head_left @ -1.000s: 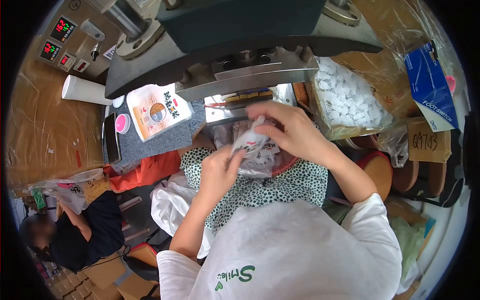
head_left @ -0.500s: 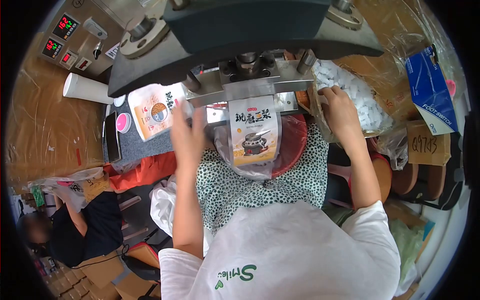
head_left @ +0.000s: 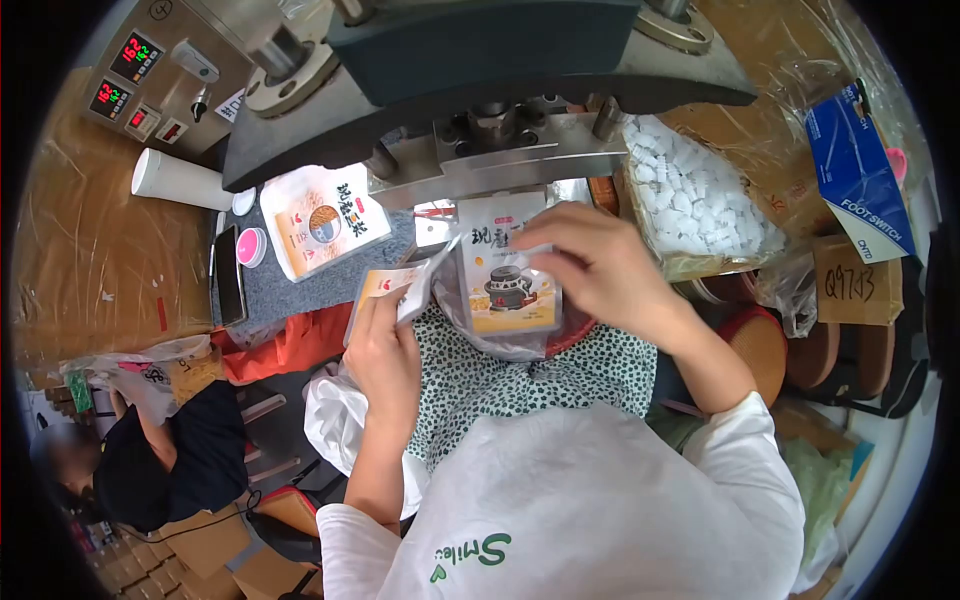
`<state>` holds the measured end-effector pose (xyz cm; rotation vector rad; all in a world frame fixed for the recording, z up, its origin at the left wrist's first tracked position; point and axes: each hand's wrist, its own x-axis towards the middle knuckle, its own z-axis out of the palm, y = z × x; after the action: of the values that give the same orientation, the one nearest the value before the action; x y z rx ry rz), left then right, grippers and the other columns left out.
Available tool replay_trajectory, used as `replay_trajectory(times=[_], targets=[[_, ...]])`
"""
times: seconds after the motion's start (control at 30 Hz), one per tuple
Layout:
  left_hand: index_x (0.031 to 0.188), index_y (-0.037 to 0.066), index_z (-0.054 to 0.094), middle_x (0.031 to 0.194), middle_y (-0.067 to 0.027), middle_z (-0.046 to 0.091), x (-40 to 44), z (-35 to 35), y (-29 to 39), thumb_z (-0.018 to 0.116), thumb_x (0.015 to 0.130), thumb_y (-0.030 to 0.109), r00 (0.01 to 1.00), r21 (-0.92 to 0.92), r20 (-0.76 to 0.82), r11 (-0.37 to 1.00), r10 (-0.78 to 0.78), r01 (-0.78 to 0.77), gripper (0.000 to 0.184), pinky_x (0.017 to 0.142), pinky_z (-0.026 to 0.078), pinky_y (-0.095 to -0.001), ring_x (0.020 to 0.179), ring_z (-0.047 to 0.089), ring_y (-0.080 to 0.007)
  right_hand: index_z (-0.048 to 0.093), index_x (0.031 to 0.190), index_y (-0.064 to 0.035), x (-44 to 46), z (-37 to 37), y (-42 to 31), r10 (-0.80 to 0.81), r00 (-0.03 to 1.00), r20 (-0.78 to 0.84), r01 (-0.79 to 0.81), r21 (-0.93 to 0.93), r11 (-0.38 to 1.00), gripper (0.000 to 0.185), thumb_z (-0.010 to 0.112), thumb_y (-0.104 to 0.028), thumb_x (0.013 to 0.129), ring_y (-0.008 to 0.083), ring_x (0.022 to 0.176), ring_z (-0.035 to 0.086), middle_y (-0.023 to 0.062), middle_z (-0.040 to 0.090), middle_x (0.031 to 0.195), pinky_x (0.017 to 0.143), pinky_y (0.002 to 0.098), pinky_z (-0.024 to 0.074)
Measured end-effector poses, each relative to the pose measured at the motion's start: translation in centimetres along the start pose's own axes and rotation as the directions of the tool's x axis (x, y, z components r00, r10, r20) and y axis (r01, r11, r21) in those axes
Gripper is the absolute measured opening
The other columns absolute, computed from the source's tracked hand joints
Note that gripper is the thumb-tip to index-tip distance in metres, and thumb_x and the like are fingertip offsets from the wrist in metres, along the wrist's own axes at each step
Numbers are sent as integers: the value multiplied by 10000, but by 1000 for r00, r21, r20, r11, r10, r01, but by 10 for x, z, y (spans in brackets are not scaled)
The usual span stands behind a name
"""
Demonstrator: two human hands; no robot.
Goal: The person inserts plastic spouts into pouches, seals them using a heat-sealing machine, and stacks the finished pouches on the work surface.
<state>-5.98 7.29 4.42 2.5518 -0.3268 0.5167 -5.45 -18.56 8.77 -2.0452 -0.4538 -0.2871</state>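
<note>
My left hand is closed round a printed drink pouch, which it holds bent and tilted at the left of the bowl. My right hand reaches in from the right with its fingers drawn together; whatever they pinch is hidden or too small to name. Just behind those fingers hangs another printed pouch, its top end at the metal bar of the press. Under it a red bowl lined with clear plastic rests at my lap.
A stack of pouches lies on the grey mat at left, near a pink round container, a phone and a white roll. On the right stands a box of small white plastic pieces. Another person sits at far left.
My right hand has left the box of white pieces and come in before the hanging pouch. My left hand, blurred beside the stack earlier, now holds a pouch nearer me.
</note>
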Motion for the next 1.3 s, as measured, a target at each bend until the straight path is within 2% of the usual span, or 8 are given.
replay_trajectory(times=[0.27, 0.43, 0.67, 0.9, 0.97, 1.0, 1.1, 1.3], targets=[[1002, 18, 675, 919, -147, 670, 1, 1, 16, 618, 757, -71, 960, -211, 168, 959, 225, -188, 267, 687, 527, -423, 812, 660, -352, 623, 1096, -18, 3, 19, -5, -116, 981, 154, 127, -67, 990, 305, 707, -45, 804, 316, 989, 624, 120, 670, 1022, 873, 429, 493], [943, -33, 683, 825, -123, 694, 10, 32, 20, 648, 918, 103, 839, -443, 543, 864, 45, 240, 143, 621, 502, -361, 679, 660, -262, 623, 1216, -12, 5, 5, 2, 254, 962, 105, -263, 83, 961, 406, 736, -87, 834, 259, 1060, 660, 113, 696, 1117, 865, 364, 528], [1085, -64, 671, 925, -39, 697, 51, 76, 31, 627, 976, 193, 604, -589, 788, 141, -117, 796, 283, 674, 498, -263, 770, 605, -80, 668, 1130, 8, -23, -29, 1, 293, 953, -75, -296, -31, 955, 281, 714, -88, 871, 263, 884, 713, 163, 707, 997, 771, 343, 560], [1151, -35, 652, 953, -74, 689, 76, 28, -22, 556, 1015, 237, 679, -557, 734, 554, -20, 618, 319, 757, 502, -269, 892, 642, -135, 706, 1009, 12, -49, -71, 11, 284, 918, -276, -344, -203, 917, 146, 680, -45, 876, 241, 878, 704, 150, 723, 965, 788, 320, 530], [1020, -35, 650, 942, -147, 672, 109, 27, -70, 595, 973, 243, 919, -359, 295, 861, -262, 361, 288, 706, 495, -371, 821, 650, -209, 696, 1018, 8, -55, -82, 31, 203, 902, -381, -375, -457, 807, 171, 693, -51, 857, 305, 884, 693, 170, 714, 969, 783, 364, 532], [1036, -20, 657, 970, -152, 679, 122, 33, -88, 589, 971, 248, 995, -114, -96, 993, -30, 19, 284, 749, 466, -447, 870, 642, -284, 673, 1066, -2, -49, -82, 27, 268, 889, -372, -442, -541, 715, 234, 703, -63, 842, 363, 892, 672, 190, 702, 963, 784, 422, 528], [1359, 53, 514, 1418, -181, 502, 124, 62, -125, 529, 980, 430, 990, 438, 83, 888, 117, -142, 535, 1109, 268, -585, 1376, 385, -389, 649, 1120, -19, -44, -71, 51, 330, 918, -219, -382, -713, 588, 298, 703, -68, 832, 372, 910, 668, 198, 696, 952, 788, 459, 522], [1489, 68, 382, 1568, -215, 318, 98, 80, -133, 542, 961, 454, 992, 410, -124, 911, 0, 51, 674, 1170, 123, -600, 1477, 211, -419, 663, 1086, -1, -34, -73, 64, 382, 901, -205, -425, -597, 681, 256, 688, -43, 834, 424, 859, 667, 224, 684, 1033, 765, 446, 521]])
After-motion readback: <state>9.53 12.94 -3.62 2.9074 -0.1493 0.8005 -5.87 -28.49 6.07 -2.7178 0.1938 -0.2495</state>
